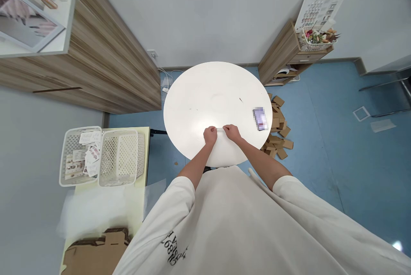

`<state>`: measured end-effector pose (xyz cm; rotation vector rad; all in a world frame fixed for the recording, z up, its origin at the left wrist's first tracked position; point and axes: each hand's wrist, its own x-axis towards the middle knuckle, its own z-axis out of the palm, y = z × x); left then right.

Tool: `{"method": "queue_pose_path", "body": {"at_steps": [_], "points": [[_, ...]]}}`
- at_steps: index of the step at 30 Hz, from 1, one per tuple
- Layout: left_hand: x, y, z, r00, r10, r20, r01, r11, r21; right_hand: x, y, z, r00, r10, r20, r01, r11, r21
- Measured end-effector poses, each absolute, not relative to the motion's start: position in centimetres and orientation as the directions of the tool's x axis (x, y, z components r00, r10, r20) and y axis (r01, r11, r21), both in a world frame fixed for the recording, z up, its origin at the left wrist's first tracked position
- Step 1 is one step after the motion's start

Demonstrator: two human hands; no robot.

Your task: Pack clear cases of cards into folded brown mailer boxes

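Observation:
My left hand [210, 135] and my right hand [231, 132] rest close together on the near part of a round white table [199, 95]. Both are closed, each pinching one end of a small thin clear strip [220, 129] stretched between them. The strip is too small to name. A small purple and white object [260, 118], blurred, lies on the table to the right of my hands. A tiny dark speck [240, 100] sits further back on the tabletop.
A pile of small brown cardboard boxes [278, 131] lies on the blue floor right of the table. Two white mesh baskets [102, 157] stand on a low yellow surface at left, with flat cardboard [93, 253] below. Wooden cabinets [105, 69] flank the wall; a small shelf [289, 56] holds a basket.

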<state>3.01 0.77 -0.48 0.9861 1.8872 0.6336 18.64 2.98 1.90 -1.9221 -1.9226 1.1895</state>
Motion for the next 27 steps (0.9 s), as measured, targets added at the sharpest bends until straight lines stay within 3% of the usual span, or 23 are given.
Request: {"method": "queue_pose_path", "body": {"at_steps": [8, 17, 27], "points": [[2.7, 1.0, -0.6, -0.251, 0.823, -0.510, 0.338, 0.568, 0.750, 18.6, 3.4, 1.1, -0.137, 0.905, -0.403, 0.779, -0.154, -0.608], [1.8, -1.9, -1.4, -0.206, 0.788, -0.580, 0.290, 0.616, 0.733, 18.8, 2.6, -0.5, -0.031, 0.868, -0.496, 0.670, -0.350, -0.655], [1.9, -3.6, -2.2, -0.199, 0.783, -0.589, 0.309, 0.621, 0.720, 19.3, 0.7, -1.3, -0.011, 0.842, -0.539, 0.624, -0.415, -0.662]]}}
